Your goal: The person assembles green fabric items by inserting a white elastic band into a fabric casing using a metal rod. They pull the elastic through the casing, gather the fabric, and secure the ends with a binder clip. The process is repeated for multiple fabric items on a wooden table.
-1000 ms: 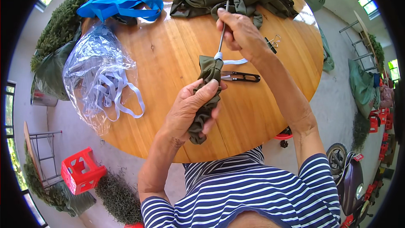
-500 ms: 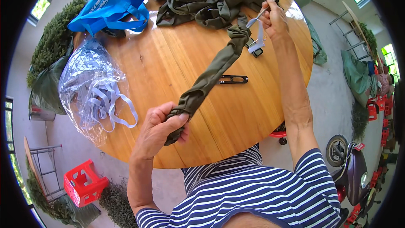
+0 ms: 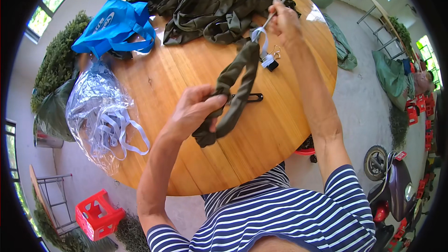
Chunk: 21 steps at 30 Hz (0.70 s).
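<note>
A gathered dark green fabric tube (image 3: 239, 104) hangs in a long loop over the round table. My left hand (image 3: 197, 108) is closed around one side of it, fingers and thumb pinching the cloth. In my right hand (image 3: 286, 22), farther off, is the end of a thin metal rod (image 3: 269, 20). A white elastic band (image 3: 265, 42) trails from the rod beside the tube's upper end. A black binder clip (image 3: 272, 66) lies on the tabletop at the band's end. Under the loop, a black flat slotted piece (image 3: 254, 97) is partly hidden.
Dark green cloth strips (image 3: 205, 7) are heaped at the table's (image 3: 154, 158) far side. A blue tote bag (image 3: 112, 28) and a clear plastic bag (image 3: 98, 107) holding white elastic lie left. A red stool (image 3: 99, 214) stands on the floor; a scooter (image 3: 394, 191) is at right.
The tube was stretched nearly straight between my hands and now bends into a loop. My left hand has moved away from me and rightward, my right hand slightly left.
</note>
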Available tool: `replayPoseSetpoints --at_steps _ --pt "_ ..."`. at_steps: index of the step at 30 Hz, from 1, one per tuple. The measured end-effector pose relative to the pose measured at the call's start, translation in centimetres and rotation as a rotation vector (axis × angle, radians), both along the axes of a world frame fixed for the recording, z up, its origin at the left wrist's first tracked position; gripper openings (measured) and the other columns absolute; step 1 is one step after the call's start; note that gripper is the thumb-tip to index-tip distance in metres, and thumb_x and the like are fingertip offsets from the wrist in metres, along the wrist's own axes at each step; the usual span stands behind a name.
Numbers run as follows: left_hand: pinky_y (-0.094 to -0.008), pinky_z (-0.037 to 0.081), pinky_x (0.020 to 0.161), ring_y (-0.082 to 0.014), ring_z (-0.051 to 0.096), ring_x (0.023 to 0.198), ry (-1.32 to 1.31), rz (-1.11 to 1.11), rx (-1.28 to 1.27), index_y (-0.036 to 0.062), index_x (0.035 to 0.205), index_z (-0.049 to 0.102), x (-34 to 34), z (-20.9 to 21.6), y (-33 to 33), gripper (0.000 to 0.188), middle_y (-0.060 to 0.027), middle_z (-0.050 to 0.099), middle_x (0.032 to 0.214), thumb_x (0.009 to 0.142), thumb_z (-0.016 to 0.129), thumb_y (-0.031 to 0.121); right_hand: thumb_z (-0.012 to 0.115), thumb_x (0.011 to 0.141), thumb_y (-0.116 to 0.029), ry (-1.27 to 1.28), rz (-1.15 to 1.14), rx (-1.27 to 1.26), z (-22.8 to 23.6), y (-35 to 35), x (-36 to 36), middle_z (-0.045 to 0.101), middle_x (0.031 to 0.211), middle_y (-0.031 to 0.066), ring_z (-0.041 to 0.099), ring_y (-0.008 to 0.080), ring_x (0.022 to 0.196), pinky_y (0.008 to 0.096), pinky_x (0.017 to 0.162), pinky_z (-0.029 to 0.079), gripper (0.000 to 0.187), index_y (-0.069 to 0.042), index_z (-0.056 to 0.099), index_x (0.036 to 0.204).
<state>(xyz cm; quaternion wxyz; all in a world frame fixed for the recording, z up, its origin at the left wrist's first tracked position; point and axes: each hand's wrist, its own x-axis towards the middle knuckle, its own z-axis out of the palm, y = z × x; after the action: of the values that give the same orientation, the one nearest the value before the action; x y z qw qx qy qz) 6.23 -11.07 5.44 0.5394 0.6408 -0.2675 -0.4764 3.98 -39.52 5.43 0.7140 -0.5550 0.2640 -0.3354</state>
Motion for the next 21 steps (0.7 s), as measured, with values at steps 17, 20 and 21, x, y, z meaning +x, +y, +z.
replayPoseSetpoints --at_steps 17,20,21 --pt "-0.018 0.034 0.041 -0.0035 0.046 0.046 -0.23 0.006 0.259 0.001 0.077 0.061 1.7 3.4 8.6 0.014 0.0016 0.051 0.056 0.074 0.061 0.015 0.05 0.08 -0.023 0.09 -0.427 -0.049 5.4 -22.7 -10.6 0.027 0.045 -0.0051 0.023 0.0046 0.033 0.0229 0.03 0.017 0.015 -0.01 0.049 0.072" --pt "-0.0182 0.034 0.041 -0.0046 0.045 0.046 -0.243 -0.004 0.224 0.0009 0.078 0.06 2.7 2.6 6.0 0.018 0.0005 0.051 0.058 0.074 0.058 0.018 0.054 0.078 -0.024 0.171 -0.351 -0.026 3.2 -19.0 -8.5 0.027 0.045 -0.0064 0.02 0.0043 0.031 0.0201 0.028 0.014 0.016 -0.015 0.044 0.07" --pt "-0.0191 0.036 0.042 -0.006 0.046 0.045 -0.24 0.025 0.236 0.0011 0.079 0.06 2.8 2.7 5.0 0.02 -0.0007 0.052 0.059 0.074 0.057 0.02 0.055 0.077 -0.024 0.217 -0.287 -0.043 0.7 -18.0 -6.3 0.028 0.045 -0.0066 0.021 0.0041 0.031 0.0198 0.028 0.014 0.016 -0.015 0.044 0.069"
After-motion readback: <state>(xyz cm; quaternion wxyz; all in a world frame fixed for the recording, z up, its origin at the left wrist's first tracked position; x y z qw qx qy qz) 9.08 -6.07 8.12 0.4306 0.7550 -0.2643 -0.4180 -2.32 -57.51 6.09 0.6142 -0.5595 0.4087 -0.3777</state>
